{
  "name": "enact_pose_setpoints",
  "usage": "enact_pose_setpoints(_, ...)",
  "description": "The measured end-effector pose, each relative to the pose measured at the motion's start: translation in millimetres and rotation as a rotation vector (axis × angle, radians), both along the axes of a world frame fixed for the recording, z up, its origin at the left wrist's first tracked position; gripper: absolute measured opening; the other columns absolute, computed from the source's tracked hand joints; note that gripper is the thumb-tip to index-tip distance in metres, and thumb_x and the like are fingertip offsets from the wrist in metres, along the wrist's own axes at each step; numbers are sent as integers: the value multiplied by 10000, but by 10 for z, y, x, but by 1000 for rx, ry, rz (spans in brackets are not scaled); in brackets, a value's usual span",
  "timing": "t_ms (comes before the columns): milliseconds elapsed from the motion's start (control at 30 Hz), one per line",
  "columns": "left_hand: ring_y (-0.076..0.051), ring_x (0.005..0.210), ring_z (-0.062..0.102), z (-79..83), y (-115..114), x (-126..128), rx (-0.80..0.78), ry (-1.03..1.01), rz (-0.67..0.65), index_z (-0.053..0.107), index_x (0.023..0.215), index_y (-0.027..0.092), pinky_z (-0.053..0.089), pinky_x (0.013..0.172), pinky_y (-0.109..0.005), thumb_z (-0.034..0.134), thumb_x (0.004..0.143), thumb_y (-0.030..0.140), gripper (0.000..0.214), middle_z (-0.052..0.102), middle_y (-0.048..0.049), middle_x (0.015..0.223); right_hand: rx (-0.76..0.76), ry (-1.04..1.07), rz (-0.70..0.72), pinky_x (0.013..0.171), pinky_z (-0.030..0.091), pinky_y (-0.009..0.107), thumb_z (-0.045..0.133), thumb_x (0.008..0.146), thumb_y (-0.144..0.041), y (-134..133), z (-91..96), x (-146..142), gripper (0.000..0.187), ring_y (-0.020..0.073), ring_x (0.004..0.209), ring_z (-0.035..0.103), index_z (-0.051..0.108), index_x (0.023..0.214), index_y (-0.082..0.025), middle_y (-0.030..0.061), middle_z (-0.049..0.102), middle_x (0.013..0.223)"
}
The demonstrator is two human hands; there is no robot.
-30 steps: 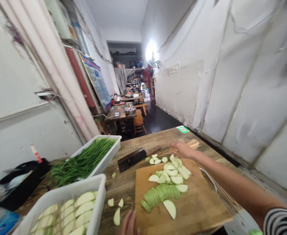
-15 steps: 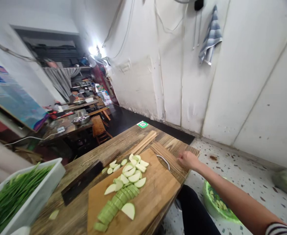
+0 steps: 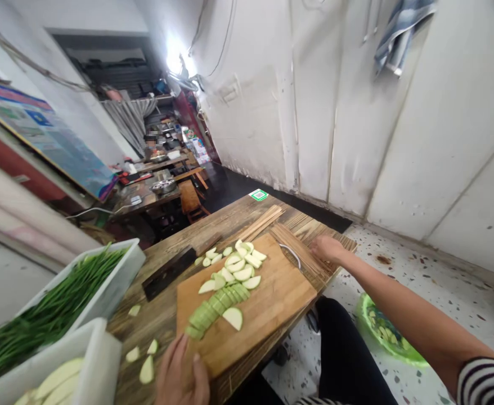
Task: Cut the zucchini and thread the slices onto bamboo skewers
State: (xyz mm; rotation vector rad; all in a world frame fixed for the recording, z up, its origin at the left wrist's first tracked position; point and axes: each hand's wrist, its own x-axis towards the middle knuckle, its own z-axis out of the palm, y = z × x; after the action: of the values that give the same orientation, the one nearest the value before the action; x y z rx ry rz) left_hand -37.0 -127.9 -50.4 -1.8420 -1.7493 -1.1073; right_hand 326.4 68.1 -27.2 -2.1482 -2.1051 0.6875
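Note:
My right hand (image 3: 328, 248) is closed over the right-hand bundle of thin wooden skewers (image 3: 300, 247), and its fingertips are too blurred to show what they hold. At the near left corner of the wooden cutting board (image 3: 268, 326) lies my left hand (image 3: 183, 374), thumb and fingers apart, touching the board's edge. Sliced pale green vegetable fans out in a row (image 3: 218, 308) on the board, with half-round slices (image 3: 243, 273) piled behind it. A dark-bladed cleaver (image 3: 169, 273) rests left of the board. Another skewer bundle (image 3: 257, 226) lies beyond it.
White bins of long green leaves (image 3: 82, 287) and large pale slices (image 3: 63, 382) stand at left. Loose pieces (image 3: 146, 369) lie on the table. A green basin (image 3: 388, 332) sits on the floor at right. A person (image 3: 152, 145) is at the far tables.
My left hand has come into view at the board's near corner. My right hand stays closed at the skewers. The view has shifted, showing more of the bins.

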Motion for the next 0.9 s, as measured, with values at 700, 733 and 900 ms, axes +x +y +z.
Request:
enact_pose_setpoints(700, -295, 1076, 441, 530, 1157, 839, -587, 488, -253, 634, 1008, 264, 308, 910, -486, 606, 739, 255, 271, 534, -93, 1135, 113, 1303, -52, 410, 307, 194, 491, 807, -305, -1404, 114, -323, 148, 66, 456, 382, 454, 901, -196, -10, 546, 729)
enact_pose_setpoints(733, -296, 1072, 440, 543, 1171, 837, -605, 511, -275, 639, 1001, 274, 315, 901, -484, 605, 734, 233, 272, 532, -92, 1132, 60, 1354, -56, 404, 259, 187, 501, 796, -284, -1489, 97, -380, 147, 62, 446, 340, 456, 909, -201, -25, 532, 695)
enact_pose_setpoints(900, -300, 1104, 419, 587, 1246, 767, -690, 518, -367, 635, 1007, 267, 355, 877, -466, 559, 740, 181, 291, 497, -97, 1185, -113, 1377, -90, 398, 173, 191, 515, 823, -439, -1780, -121, -643, 254, 76, 450, 253, 468, 939, -219, -84, 388, 550)
